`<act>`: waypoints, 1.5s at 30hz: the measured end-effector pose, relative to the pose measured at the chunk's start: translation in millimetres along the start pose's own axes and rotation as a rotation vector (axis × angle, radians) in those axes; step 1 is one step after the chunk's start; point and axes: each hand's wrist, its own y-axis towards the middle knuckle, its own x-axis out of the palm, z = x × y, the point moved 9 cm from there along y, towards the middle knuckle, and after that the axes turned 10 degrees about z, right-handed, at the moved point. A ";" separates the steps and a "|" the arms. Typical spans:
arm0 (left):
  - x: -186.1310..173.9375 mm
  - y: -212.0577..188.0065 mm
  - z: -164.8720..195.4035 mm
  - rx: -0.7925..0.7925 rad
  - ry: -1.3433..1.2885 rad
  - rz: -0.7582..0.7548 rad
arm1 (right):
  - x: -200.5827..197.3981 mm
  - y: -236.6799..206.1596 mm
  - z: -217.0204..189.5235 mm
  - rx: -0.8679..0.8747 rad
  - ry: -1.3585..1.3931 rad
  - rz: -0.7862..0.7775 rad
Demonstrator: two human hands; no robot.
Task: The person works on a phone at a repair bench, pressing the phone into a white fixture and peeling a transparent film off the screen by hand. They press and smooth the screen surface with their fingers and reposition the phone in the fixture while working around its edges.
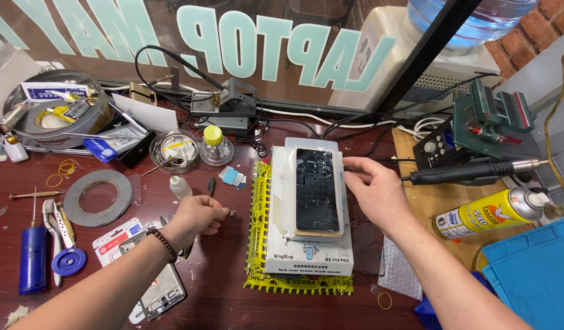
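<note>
Our right hand [378, 190] pinches the flat glossy black phone [317, 189] edge; our left hand [196, 217] fists a thin dark tool [211, 185].

The left hand [196, 217] closed over a thin dark tool [211, 185], hiding most of it, while the blue mat [532, 272] and water bottle [477, 18] ran off frame.

Single view only, head camera, no second view to share scene. Looks down and forward from above bench [221, 293], steep tilt. Close range: both forearms enter from bottom edge, left hand [196, 215] left of centre, right hand [377, 189] right of centre. White box with phone [317, 189] sits mid-frame. Window [245, 43] at far edge fills top. Wide lens, edges curve.
</note>
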 end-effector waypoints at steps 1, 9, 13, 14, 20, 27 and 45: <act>-4.0 1.2 -0.8 0.041 0.075 0.057 | -1.1 -0.8 9.9 0.088 0.018 -0.001; 15.0 -2.8 29.5 0.556 0.513 0.316 | -17.1 -13.5 44.4 0.343 0.141 0.002; 22.1 16.4 21.1 0.409 0.548 0.242 | -18.6 -16.8 49.0 0.371 0.179 -0.018; 21.4 20.5 20.2 0.394 0.557 0.226 | -19.2 -17.0 49.9 0.378 0.189 -0.021; 21.9 25.1 11.9 0.402 0.569 0.152 | -21.8 -22.7 56.9 0.413 0.235 -0.022; 2.8 -23.5 61.7 0.460 0.489 0.344 | -8.8 -38.8 55.3 0.443 0.191 -0.086; 109.5 -215.0 178.6 1.436 0.621 -0.045 | 10.4 -53.1 46.9 0.193 0.002 -0.019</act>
